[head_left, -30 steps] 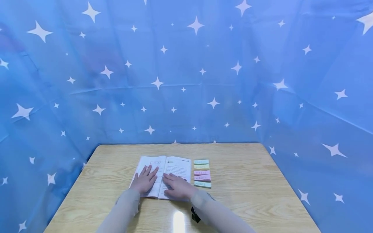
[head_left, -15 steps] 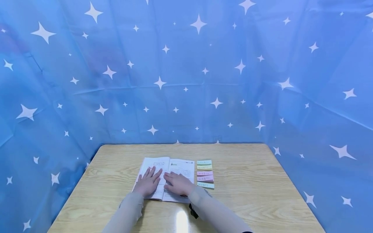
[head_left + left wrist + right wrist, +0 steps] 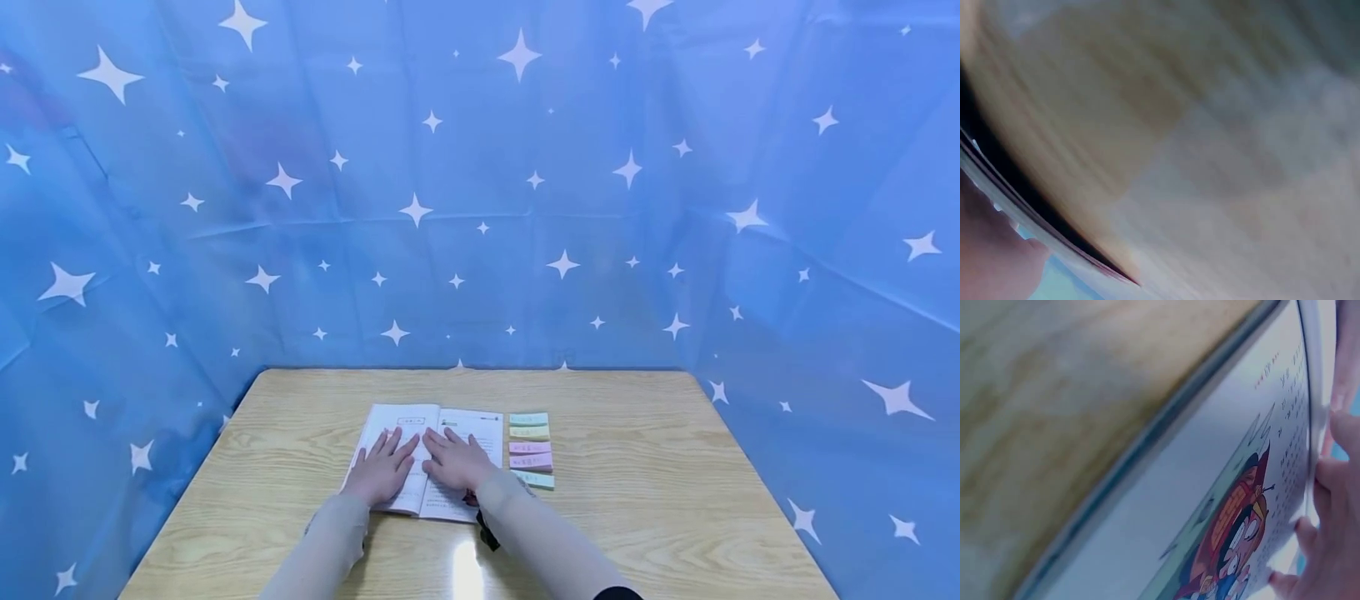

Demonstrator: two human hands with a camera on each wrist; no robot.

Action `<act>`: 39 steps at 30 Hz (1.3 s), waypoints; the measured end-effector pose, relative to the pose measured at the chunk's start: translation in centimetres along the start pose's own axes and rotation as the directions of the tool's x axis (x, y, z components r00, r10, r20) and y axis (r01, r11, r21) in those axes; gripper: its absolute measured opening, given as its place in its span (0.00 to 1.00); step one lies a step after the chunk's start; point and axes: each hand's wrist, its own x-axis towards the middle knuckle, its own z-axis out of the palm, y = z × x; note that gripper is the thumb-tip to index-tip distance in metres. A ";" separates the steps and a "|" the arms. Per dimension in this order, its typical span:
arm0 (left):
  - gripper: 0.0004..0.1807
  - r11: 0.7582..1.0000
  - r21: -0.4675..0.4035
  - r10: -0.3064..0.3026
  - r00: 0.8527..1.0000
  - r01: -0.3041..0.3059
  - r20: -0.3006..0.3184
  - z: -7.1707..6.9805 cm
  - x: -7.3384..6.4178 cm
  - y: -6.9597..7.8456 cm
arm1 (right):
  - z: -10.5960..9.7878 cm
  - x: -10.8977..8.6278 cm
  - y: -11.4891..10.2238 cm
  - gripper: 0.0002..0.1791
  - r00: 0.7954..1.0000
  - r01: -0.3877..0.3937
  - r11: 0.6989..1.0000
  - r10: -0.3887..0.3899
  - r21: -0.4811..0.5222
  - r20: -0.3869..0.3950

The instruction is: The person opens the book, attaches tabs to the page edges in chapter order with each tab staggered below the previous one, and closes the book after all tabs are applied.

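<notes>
The left hand rests on the left page of a book, its fingers straight and fanned apart. The right hand lies across the right page, fingers also extended, tips reaching the fold; a narrow gap parts the two hands, and neither grips anything. The book lies flat with two facing pages showing, nearer the left edge of the counter than the right, well apart from both and near the far edge. A coloured cartoon figure is printed on its right page, below lines of text too small to read. Just beside the book, toward the counter's right edge, five sticky notes run in a column: green, yellow, two pink, then green, each bearing handwriting. Pale sleeves cover both forearms. Past the counter's far edge and sides hangs a blue curtain with white stars.
</notes>
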 end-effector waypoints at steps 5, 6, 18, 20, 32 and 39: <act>0.26 1.000 0.018 -0.018 1.000 0.018 0.004 0.2 0.2 -0.1 | -0.1 1.0 0.0 0.31 0.999 -0.046 0.998 0.046 -0.033 0.002; 0.26 1.000 0.019 -0.017 1.000 0.017 0.003 0.2 0.2 -0.1 | -0.1 1.2 0.0 0.31 0.998 -0.060 0.998 0.060 -0.033 -0.001; 0.25 1.000 0.005 -0.016 1.000 0.016 0.000 -0.2 -0.2 0.3 | 0.1 3.9 0.4 0.30 0.985 -0.172 0.985 0.171 -0.028 -0.016; 0.25 1.000 0.017 -0.017 1.000 0.017 0.002 -0.2 -0.2 0.4 | 0.1 4.1 0.6 0.30 0.983 -0.183 0.983 0.183 -0.023 -0.016; 0.25 0.988 0.156 -0.003 1.000 0.007 -0.026 -0.2 0.5 1.1 | -0.1 3.8 1.0 0.31 0.979 -0.198 0.980 0.197 -0.020 -0.048; 0.25 0.988 0.151 -0.038 0.999 0.038 -0.007 -0.4 0.2 0.9 | 0.3 2.3 -0.6 0.31 0.986 -0.163 0.986 0.163 -0.014 -0.043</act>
